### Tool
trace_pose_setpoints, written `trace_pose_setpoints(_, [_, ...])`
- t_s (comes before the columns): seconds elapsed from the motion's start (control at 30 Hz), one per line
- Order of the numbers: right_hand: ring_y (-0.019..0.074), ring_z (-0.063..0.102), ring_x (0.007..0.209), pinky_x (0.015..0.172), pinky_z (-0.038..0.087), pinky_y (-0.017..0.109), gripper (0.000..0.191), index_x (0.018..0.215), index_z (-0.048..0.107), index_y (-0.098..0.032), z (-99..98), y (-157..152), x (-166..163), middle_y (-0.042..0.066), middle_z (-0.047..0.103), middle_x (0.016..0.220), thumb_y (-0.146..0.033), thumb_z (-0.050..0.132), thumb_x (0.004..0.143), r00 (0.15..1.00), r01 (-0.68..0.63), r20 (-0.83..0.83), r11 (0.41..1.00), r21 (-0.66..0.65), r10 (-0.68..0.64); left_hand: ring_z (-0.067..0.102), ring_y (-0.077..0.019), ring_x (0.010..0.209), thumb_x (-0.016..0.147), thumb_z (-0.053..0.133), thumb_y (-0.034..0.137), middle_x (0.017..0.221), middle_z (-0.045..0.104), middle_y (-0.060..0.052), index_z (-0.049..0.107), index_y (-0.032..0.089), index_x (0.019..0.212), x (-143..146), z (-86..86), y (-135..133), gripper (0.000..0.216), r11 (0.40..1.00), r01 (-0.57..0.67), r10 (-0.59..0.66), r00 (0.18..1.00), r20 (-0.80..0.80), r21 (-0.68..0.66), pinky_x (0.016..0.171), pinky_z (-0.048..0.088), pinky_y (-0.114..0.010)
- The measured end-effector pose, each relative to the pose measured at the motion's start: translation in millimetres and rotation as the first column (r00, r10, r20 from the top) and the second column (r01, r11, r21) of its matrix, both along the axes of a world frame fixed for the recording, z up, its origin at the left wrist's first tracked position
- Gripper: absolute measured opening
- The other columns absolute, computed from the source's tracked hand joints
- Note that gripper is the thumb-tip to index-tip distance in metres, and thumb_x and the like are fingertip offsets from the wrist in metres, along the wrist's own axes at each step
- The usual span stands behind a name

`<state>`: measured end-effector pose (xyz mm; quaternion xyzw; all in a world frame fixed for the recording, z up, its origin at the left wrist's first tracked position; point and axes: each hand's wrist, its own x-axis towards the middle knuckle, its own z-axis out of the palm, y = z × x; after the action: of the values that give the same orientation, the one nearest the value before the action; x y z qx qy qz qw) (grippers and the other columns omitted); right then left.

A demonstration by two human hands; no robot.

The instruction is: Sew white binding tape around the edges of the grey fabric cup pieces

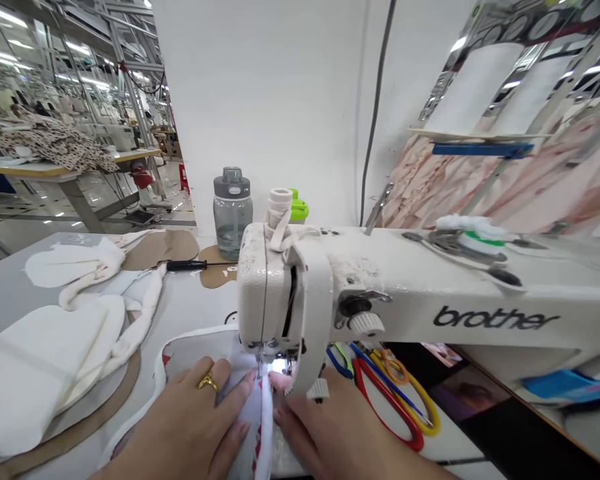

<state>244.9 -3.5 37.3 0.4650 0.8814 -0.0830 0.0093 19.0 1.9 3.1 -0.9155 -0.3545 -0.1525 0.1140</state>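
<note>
A white "brother" sewing machine (410, 293) fills the middle and right of the view, its needle (259, 365) down over a white fabric piece (195, 350) with red print and a white bound edge. My left hand (190, 427), with a gold ring, lies flat on the fabric just left of the needle. My right hand (330, 433) presses the fabric's edge right beside the presser foot, fingertips under the machine head. Both hands rest on the fabric and hold it flat.
Stacked white padded pieces (45, 360) and brown card templates (160, 247) lie at left. A black screwdriver (195, 265), a grey water bottle (233, 213) and a green-lidded cup (299, 208) stand behind the machine. Red and yellow scissors (395, 400) sit at right. Pink fabric (530, 187) hangs behind.
</note>
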Motion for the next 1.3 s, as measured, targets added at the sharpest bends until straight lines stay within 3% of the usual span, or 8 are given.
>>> trace_pose_setpoints(0.17, [0.0331, 0.064, 0.104, 0.090, 0.053, 0.047, 0.035, 0.090, 0.073, -0.015, 2.2, -2, -2, 0.016, 0.070, 0.110, -0.028, 0.043, 0.101, 0.999, 0.031, 0.010, 0.999, -0.028, -0.031, 0.056, -0.0301, 0.079, 0.093, 0.045, 0.026, 0.097, 0.065, -0.013, 0.059, 0.016, 0.128, -1, -2.7, 3, 0.039, 0.998, -0.015, 0.018, 0.999, 0.040, -0.061, 0.066, 0.045, -0.044])
trace_pose_setpoints(0.33, [0.0330, 0.065, 0.103, 0.089, 0.053, 0.047, 0.031, 0.106, 0.072, -0.015, 4.8, -3, -3, 0.015, 0.071, 0.109, -0.025, 0.044, 0.100, 0.998, 0.056, 0.008, 0.998, -0.013, -0.056, 0.055, -0.0307, 0.094, 0.096, 0.049, 0.029, 0.106, 0.065, -0.008, 0.057, 0.024, 0.129, -7, -6.4, 6, 0.034, 0.992, -0.004, 0.019, 0.994, 0.111, -0.128, 0.077, 0.045, -0.046])
trace_pose_setpoints(0.5, [0.0322, 0.066, 0.097, 0.084, 0.052, 0.044, 0.032, 0.099, 0.073, -0.015, 9.2, -2, -3, 0.014, 0.071, 0.103, -0.023, 0.042, 0.100, 0.998, 0.064, 0.028, 0.998, -0.020, -0.064, 0.055, -0.0280, 0.088, 0.095, 0.048, 0.027, 0.102, 0.062, -0.008, 0.062, 0.025, 0.123, -7, 0.0, 5, 0.031, 0.979, -0.016, 0.043, 0.991, 0.129, -0.202, 0.076, 0.046, -0.046])
trace_pose_setpoints(0.77, [0.0265, 0.065, 0.086, 0.072, 0.046, 0.035, 0.027, 0.101, 0.069, -0.018, -0.9, -2, 6, 0.010, 0.070, 0.094, -0.024, 0.043, 0.100, 0.989, 0.028, -0.144, 0.996, 0.090, -0.015, 0.056, -0.0255, 0.095, 0.095, 0.051, 0.026, 0.108, 0.061, -0.008, 0.063, 0.026, 0.124, -6, 5.5, 6, 0.032, 0.964, -0.038, 0.082, 0.983, 0.161, -0.263, 0.082, 0.048, -0.041])
trace_pose_setpoints(0.93, [0.0213, 0.064, 0.082, 0.071, 0.044, 0.030, 0.022, 0.102, 0.067, -0.021, -0.7, -6, 9, 0.005, 0.070, 0.091, -0.026, 0.046, 0.099, 0.971, -0.094, -0.206, 0.985, 0.147, 0.124, 0.056, -0.0238, 0.093, 0.095, 0.049, 0.025, 0.103, 0.059, -0.008, 0.062, 0.022, 0.123, -4, 10.9, 5, 0.031, 0.968, -0.063, 0.099, 0.985, 0.140, -0.241, 0.080, 0.050, -0.038])
trace_pose_setpoints(1.13, [0.0222, 0.064, 0.079, 0.067, 0.045, 0.031, 0.018, 0.097, 0.067, -0.018, -1.3, -13, 0, 0.006, 0.069, 0.091, -0.025, 0.050, 0.095, 0.966, -0.202, -0.108, 0.949, 0.242, 0.233, 0.058, -0.0232, 0.097, 0.092, 0.051, 0.023, 0.104, 0.061, -0.007, 0.063, 0.025, 0.120, -7, 16.5, -7, 0.031, 0.981, -0.066, 0.087, 0.990, 0.108, -0.181, 0.087, 0.050, -0.039])
trace_pose_setpoints(1.23, [0.0201, 0.064, 0.073, 0.058, 0.041, 0.028, 0.019, 0.095, 0.068, -0.019, -13.9, -12, -7, 0.003, 0.069, 0.085, -0.037, 0.064, 0.089, 0.934, -0.333, -0.038, 0.905, 0.264, 0.354, 0.062, -0.0245, 0.099, 0.089, 0.055, 0.028, 0.108, 0.064, -0.006, 0.064, 0.028, 0.119, -18, 6.5, -26, 0.031, 0.986, -0.101, 0.115, 0.988, 0.103, -0.130, 0.088, 0.052, -0.040])
trace_pose_setpoints(1.3, [0.0175, 0.063, 0.068, 0.048, 0.031, 0.027, 0.020, 0.096, 0.070, -0.023, -26.3, -12, -12, 0.000, 0.069, 0.081, -0.041, 0.070, 0.088, 0.900, -0.423, 0.011, 0.865, 0.270, 0.436, 0.063, -0.0282, 0.107, 0.087, 0.062, 0.038, 0.118, 0.066, -0.008, 0.063, 0.030, 0.123, -25, -6.6, -41, 0.037, 0.983, -0.156, 0.165, 0.981, 0.099, -0.093, 0.091, 0.053, -0.042])
